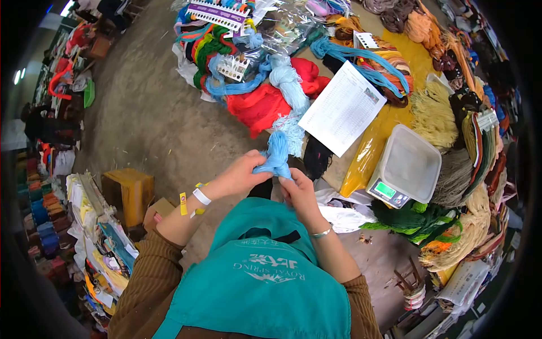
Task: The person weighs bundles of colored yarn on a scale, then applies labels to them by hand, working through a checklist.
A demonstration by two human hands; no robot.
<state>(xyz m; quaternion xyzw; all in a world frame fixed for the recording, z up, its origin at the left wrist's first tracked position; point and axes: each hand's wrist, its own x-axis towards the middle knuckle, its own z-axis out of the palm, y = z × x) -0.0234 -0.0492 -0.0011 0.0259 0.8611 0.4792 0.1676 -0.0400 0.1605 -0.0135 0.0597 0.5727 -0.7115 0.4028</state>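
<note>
A bundle of light blue yarn (pixel 276 155) is gathered between my two hands in front of the apron. My left hand (pixel 245 171) is closed around its left side, with the thumb pressed on the strands. From the lower right, my right hand (pixel 299 192) pinches the bottom of the same bundle. Paler blue yarn (pixel 289 85) lies just beyond it on the table, beside red yarn (pixel 254 107). A dark hank (pixel 317 157) hangs at the table edge, right of my hands. My palms and the inner strands are hidden.
A printed sheet (pixel 342 107) lies on the table, with a digital scale (pixel 415 158) holding a grey tray to its right. Green yarn (pixel 409 220) and cream yarn (pixel 471 226) are piled closer. At left stand a cardboard box (pixel 135 195) and stacked papers (pixel 99 248).
</note>
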